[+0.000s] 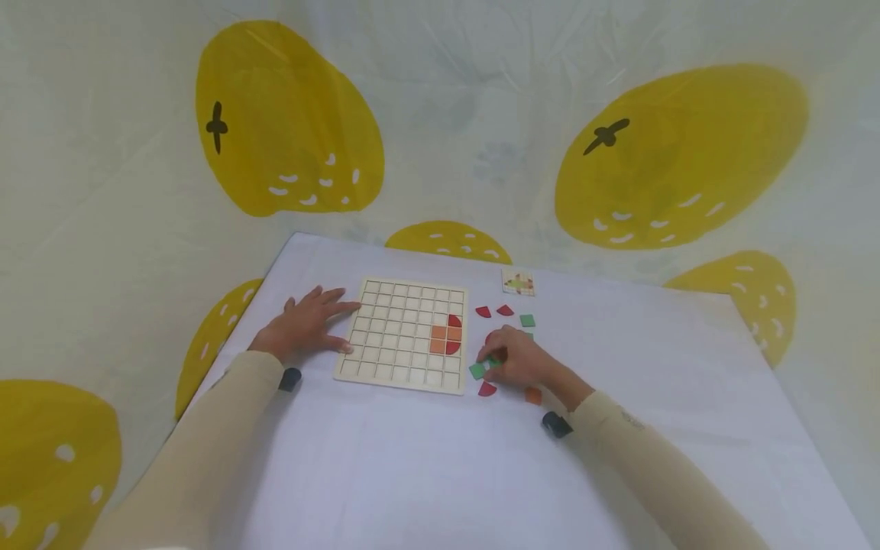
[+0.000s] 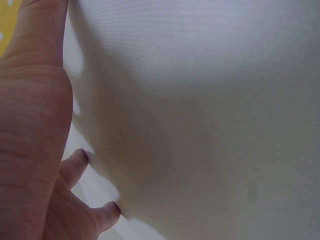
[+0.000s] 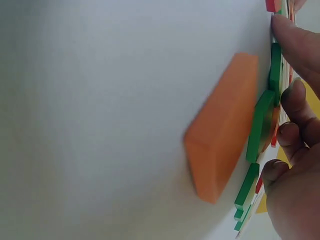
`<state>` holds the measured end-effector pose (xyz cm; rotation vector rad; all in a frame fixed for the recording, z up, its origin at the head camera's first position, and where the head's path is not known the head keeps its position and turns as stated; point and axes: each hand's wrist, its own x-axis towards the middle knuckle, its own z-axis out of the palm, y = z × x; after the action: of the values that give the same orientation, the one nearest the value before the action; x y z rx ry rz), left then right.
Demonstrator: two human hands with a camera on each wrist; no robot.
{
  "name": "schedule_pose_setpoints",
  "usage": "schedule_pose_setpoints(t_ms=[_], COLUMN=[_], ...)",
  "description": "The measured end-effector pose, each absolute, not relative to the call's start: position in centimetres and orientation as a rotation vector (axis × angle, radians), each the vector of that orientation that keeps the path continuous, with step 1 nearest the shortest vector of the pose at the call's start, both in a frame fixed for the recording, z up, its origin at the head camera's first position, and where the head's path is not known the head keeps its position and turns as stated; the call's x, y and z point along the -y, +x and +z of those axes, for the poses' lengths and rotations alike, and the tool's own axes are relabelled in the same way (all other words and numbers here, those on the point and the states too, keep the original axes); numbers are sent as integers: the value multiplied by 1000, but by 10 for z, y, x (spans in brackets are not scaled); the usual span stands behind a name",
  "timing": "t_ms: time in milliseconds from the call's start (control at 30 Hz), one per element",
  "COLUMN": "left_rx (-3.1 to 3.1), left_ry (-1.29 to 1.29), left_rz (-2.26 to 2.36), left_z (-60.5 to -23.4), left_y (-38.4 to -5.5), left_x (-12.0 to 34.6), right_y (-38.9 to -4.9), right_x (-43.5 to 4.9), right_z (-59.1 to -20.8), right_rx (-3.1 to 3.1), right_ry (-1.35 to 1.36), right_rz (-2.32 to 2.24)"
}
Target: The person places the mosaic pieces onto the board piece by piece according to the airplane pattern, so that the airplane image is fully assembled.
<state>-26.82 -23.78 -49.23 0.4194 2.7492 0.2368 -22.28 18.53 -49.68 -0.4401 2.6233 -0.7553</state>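
Observation:
A square wooden grid board (image 1: 385,341) lies on the table. Near its right edge sit orange squares (image 1: 438,346) and red quarter-circle pieces (image 1: 454,321). My left hand (image 1: 305,325) is spread flat at the board's left side, with index and thumb tips at its edge. To the right of the board, my right hand (image 1: 519,357) reaches down with bent fingers, thumb and index on either side of a green piece (image 3: 275,75). Another green square (image 1: 477,371) lies just left of those fingertips. The right palm hides some pieces in the head view.
Loose red quarter-circles (image 1: 487,389), a green square (image 1: 527,320) and an orange piece (image 1: 533,395) lie around the right hand. A small pattern card (image 1: 518,282) rests beyond the board's upper right corner. Behind the white table (image 1: 412,466) hangs a fruit-print curtain (image 1: 467,114).

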Motion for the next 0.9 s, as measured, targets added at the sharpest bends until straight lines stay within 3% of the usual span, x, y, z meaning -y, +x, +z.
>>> schedule_pose_setpoints(t_ms=[900], left_rx=[-2767], left_ry=[413], left_rz=[240], left_z=[-495], left_y=[-267], left_x=[239], right_y=[-231], right_x=[-175], right_z=[-491], right_rx=[-2599], right_ry=[-589], right_rz=[-904])
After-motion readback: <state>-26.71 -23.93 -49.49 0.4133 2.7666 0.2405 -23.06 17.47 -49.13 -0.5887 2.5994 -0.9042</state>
